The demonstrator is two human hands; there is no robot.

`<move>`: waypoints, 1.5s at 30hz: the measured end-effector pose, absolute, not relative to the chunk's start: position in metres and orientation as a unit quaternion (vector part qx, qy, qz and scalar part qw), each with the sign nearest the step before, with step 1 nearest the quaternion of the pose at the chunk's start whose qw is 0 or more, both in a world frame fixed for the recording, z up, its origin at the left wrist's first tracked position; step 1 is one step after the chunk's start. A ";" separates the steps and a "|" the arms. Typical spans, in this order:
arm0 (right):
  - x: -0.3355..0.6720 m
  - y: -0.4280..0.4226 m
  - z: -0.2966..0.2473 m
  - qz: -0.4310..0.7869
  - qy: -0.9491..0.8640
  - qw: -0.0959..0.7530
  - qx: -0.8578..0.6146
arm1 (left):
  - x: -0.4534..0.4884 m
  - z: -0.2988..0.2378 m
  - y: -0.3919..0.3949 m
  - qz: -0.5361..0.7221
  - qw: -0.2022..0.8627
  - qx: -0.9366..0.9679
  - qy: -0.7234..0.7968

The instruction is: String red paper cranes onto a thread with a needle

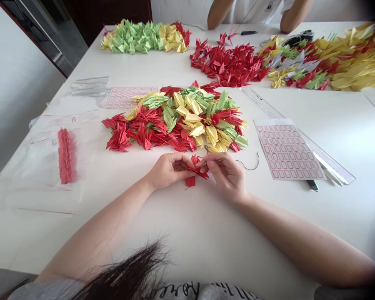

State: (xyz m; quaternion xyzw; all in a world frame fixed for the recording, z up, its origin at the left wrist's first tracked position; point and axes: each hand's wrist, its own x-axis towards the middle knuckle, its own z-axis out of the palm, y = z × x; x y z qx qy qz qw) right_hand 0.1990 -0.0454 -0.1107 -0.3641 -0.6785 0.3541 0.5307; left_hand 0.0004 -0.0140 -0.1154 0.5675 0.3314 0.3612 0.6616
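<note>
Between my two hands is a small cluster of red folded-paper cranes [191, 181]. My left hand [171, 170] pinches it from the left side. My right hand [226, 173] is closed on a thin needle [215, 161], whose point reaches the red paper. From the right hand a dark thread [253, 168] curls over the table. Just beyond my hands lies a heap of red, yellow and green paper cranes [192, 118]. Whether the needle has passed through the paper is too small to tell.
To the right are a sticker sheet [289, 150], a clear ruler [331, 164] and a dark-ended tool [313, 185]. Plastic bags, one with a red paper strip [65, 156], lie left. Beyond are more crane heaps [231, 62] and another person's arms [218, 12].
</note>
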 end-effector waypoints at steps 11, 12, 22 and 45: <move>0.201 -0.046 -0.113 0.302 -0.708 0.520 -0.370 | 0.001 -0.113 -0.014 0.354 0.662 0.570 0.333; 0.201 -0.046 -0.113 0.304 -0.710 0.519 -0.367 | 0.001 -0.113 -0.014 0.353 0.662 0.571 0.333; 0.202 -0.046 -0.112 0.308 -0.718 0.516 -0.351 | 0.001 -0.113 -0.014 0.351 0.652 0.584 0.334; 0.200 -0.046 -0.109 0.302 -0.706 0.513 -0.383 | 0.001 -0.111 -0.015 0.348 0.641 0.594 0.338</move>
